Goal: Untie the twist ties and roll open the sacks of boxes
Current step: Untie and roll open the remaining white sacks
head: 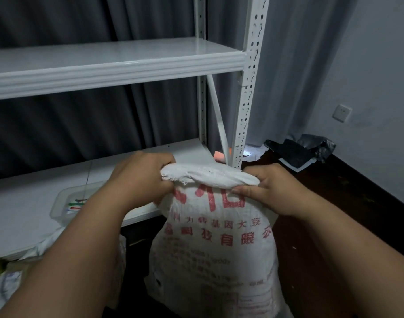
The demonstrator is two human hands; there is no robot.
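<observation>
Woven white sack point(217, 244) upright on floor | left hand point(143, 177), right hand point(272, 189) each grip rolled rim point(210, 177), cuffing mouth outward | no tie seen

1. I take this for a storeroom in a plain room: a white metal shelving rack point(246, 92) with punched uprights stands just beyond my grip.
2. Behind the rack I see dark grey curtains point(58, 19) hanging full height.
3. To the right of my grip, a bare pale wall carries a white socket point(342, 112).
4. The floor point(347, 203) there is dark, with crumpled black plastic point(304, 150) lying in the corner.
5. A woven printed sack point(217, 253) stands on that floor below my grip.
</observation>
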